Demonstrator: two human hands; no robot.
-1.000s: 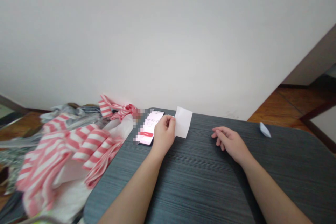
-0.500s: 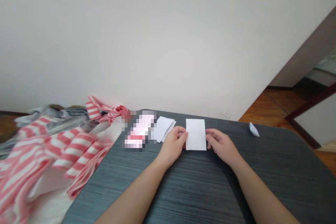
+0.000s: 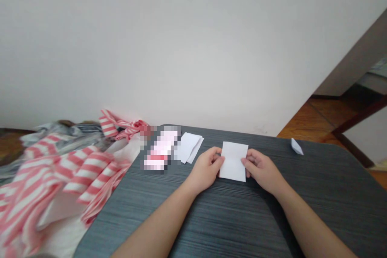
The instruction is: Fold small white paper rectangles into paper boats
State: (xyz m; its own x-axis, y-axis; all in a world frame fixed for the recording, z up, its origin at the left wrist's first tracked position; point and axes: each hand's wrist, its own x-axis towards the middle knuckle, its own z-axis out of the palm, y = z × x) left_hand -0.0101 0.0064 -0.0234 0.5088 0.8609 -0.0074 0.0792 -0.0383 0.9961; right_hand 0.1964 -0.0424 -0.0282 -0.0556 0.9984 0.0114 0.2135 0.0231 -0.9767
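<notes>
Between my two hands is a white sheet of paper (image 3: 234, 165), roughly rectangular, with a faint crease across its middle. My left hand (image 3: 208, 169) pinches its left edge, thumb on top and fingers behind. On the other side, my right hand (image 3: 260, 168) grips the right edge the same way, its thumb lying over the paper's face. Left of my left hand, a few more white papers (image 3: 188, 148) overlap on the dark table (image 3: 211, 217). A small folded white paper piece (image 3: 296, 146) rests farther right, apart from my right hand.
A pixelated pink and white object (image 3: 162, 149) lies at the table's back left. Red-and-white striped cloth (image 3: 90, 169) and grey fabrics (image 3: 81, 131) are heaped beyond the left edge. A pale wall (image 3: 193, 48) rises behind the table; wooden floor (image 3: 314, 117) shows at right.
Both hands have moved slightly right and nearer with the paper, which now tilts a little. My right hand, at the paper's edge before, now has its thumb over it.
</notes>
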